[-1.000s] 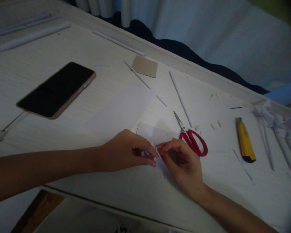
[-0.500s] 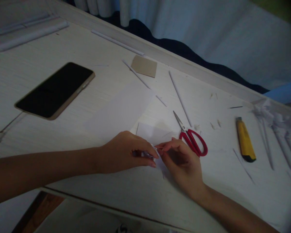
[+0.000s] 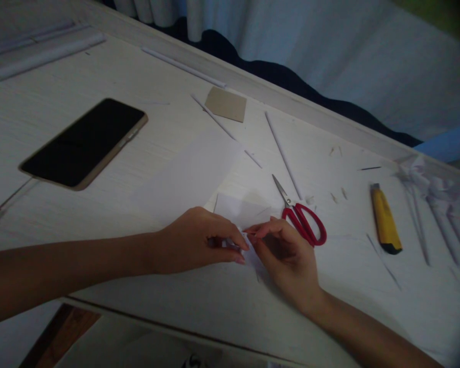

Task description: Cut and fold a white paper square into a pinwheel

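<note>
My left hand (image 3: pixel 199 240) and my right hand (image 3: pixel 285 258) meet near the front of a white table (image 3: pixel 99 214). Both pinch a small white paper piece (image 3: pixel 247 245) between their fingertips, just above the tabletop. Most of that piece is hidden by the fingers. A folded white paper (image 3: pixel 243 210) lies right behind the hands. Red-handled scissors (image 3: pixel 302 220) lie shut on the table, close to my right hand's knuckles.
A black phone (image 3: pixel 84 142) lies at the left, a white sheet (image 3: pixel 199 168) beside it. A yellow utility knife (image 3: pixel 384 220) sits at the right, with rolled paper sticks (image 3: pixel 440 214) beyond. A cardboard square (image 3: pixel 226 104) and thin paper rods (image 3: pixel 282 153) lie farther back.
Both hands stay pinched on the small paper piece with only slight finger shifts. The view has drifted a little.
</note>
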A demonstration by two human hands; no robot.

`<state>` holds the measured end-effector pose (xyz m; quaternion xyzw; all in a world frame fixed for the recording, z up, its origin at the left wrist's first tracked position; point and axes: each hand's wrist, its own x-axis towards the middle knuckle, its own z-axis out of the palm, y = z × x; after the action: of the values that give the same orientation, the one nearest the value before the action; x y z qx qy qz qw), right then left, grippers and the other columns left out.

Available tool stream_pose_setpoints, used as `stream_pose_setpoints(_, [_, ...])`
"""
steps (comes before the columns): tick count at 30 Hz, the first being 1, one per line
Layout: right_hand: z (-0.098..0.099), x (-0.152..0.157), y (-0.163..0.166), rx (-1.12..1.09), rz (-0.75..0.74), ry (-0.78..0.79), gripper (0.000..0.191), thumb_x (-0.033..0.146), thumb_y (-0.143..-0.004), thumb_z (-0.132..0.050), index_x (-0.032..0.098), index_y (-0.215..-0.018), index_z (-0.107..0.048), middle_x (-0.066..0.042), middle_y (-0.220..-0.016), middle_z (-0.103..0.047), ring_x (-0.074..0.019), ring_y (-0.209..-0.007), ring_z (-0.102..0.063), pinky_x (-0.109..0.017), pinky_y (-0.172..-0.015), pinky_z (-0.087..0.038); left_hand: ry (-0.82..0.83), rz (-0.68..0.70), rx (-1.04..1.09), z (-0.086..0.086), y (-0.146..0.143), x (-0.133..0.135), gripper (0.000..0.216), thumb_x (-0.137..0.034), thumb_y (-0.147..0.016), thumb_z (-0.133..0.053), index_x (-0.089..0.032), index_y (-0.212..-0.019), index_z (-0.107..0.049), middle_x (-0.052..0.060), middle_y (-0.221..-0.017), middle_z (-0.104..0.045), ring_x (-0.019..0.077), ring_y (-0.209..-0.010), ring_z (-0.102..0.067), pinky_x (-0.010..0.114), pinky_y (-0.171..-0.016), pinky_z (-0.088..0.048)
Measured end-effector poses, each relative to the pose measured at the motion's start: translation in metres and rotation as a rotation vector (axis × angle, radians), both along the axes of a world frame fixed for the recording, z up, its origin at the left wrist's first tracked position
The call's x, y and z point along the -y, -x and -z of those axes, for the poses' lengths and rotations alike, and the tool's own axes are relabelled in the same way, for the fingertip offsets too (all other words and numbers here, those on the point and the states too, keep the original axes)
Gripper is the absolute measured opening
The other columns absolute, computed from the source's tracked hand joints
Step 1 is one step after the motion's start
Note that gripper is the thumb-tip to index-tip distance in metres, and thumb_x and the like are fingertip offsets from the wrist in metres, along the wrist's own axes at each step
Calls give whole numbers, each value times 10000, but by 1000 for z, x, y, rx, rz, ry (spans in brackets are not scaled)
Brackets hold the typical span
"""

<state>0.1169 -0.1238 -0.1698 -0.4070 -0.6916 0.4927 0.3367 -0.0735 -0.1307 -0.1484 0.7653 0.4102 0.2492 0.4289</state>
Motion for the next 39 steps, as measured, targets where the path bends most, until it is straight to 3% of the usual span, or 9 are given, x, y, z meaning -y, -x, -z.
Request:
stream_pose_setpoints(24, [0,0,1,23,2,-37,148,100,-746,-520,234,-808,-521,-17,-833,-600,-173,-801,-569,-401,-767,-431,32,-25,25,1,0,1,133,-258,-711,-619,-174,-804,-663,-24,-694,-672,39,-552,-555,109,-542,-389])
stream_pose_setpoints(29, [-1,0,1,50,2,-66,157,88,-733,-536,234,-789,-518,-6,-818,-617,-166,-787,-576,-442,-860,-369,37,-18,11,1,-1,0,125,-248,-707,-622,-170,-795,-665,-23,-667,-662,42,-531,-538,117,-524,-382])
stream_pose_setpoints(39, [0,0,0,29,-9,-12,148,96,-743,-519,231,-803,-514,-20,-839,-604,-172,-805,-570,-390,-743,-451,56,-1,9,0,0,-1,135,-267,-716,-613,-177,-802,-663,-18,-679,-665,50,-535,-540,130,-526,-383])
